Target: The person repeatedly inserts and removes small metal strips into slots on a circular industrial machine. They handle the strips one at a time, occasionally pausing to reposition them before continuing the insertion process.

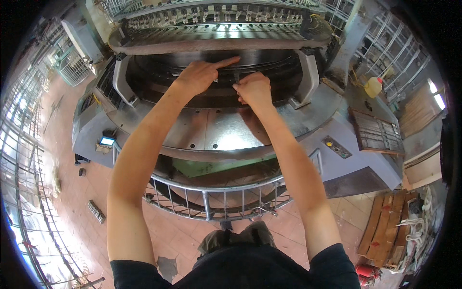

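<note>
Both arms reach into the dark opening of a large round knitting machine (231, 103). My left hand (198, 77) is on the left of the opening, its index finger stretched to the right along the dark metal cylinder (255, 57). Its other fingers are curled in, and a small pale bit shows below them, too small to name. Just to the right, my right hand (255, 88) is closed in a pinch near the cylinder's lower part. Whatever lies between its fingertips is hidden or too small to make out.
Curved metal legs (308, 79) flank the opening, under a ring of yarn feeders (211, 17). A round guard rail (207, 204) stands before my body. At right are a control panel (337, 147), a yellowish jug (373, 87) and wooden boards (385, 226); a small lit screen (107, 141) is at left.
</note>
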Motion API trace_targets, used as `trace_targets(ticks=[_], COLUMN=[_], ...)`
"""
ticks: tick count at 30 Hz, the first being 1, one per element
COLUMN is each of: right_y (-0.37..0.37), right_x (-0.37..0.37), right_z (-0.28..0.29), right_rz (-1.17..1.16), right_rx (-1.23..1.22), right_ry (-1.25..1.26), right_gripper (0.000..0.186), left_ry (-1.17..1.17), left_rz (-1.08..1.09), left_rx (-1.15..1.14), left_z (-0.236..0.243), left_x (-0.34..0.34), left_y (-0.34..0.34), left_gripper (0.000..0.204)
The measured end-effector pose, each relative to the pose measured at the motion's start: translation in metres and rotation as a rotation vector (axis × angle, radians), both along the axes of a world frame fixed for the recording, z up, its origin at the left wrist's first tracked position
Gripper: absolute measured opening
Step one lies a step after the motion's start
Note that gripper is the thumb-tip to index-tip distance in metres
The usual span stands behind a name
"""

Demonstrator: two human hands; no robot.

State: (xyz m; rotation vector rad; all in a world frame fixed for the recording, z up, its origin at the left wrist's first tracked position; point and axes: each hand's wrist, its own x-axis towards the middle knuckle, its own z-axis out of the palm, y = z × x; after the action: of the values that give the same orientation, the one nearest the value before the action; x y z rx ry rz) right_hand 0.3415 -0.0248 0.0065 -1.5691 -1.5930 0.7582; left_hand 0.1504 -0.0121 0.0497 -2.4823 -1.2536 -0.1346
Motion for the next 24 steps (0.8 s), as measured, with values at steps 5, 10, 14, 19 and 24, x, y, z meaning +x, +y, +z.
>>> trace_targets(ticks=[5,10,14,19,24], right_y=[0.008,0.017,0.016,0.015,0.005], right_x=[-0.005,-0.005,0.002,-0.003,0.003], right_z=[-0.018,-0.038,-0.044,-0.035,-0.034], right_rz=[-0.054,-0.021,0.012,-0.009,0.014], right_rx=[0.318,0.535,0.410,0.500,0.396], right_ry=[-0.192,-0.018,-0.222,0.013,-0.097], right_gripper=[0.019,0.017,0.019,0.021,0.020], left_ry=[0.100,-0.020,0.023,-0.023,0.037], left_rz=[-0.012,-0.102,-0.047,-0.058,-0.101], left_rx=[-0.053,-0.147,-0.304,-0.265,-0.305], left_z=[0.006,0.017,0.020,0.037,0.029], left_x=[-0.001,-0.010,-0.002,-0.002,-0.002], left_y=[-0.002,0.000,0.000,-0.003,-0.006], left_gripper=[0.102,0.047,0.015,0.016,0.013])
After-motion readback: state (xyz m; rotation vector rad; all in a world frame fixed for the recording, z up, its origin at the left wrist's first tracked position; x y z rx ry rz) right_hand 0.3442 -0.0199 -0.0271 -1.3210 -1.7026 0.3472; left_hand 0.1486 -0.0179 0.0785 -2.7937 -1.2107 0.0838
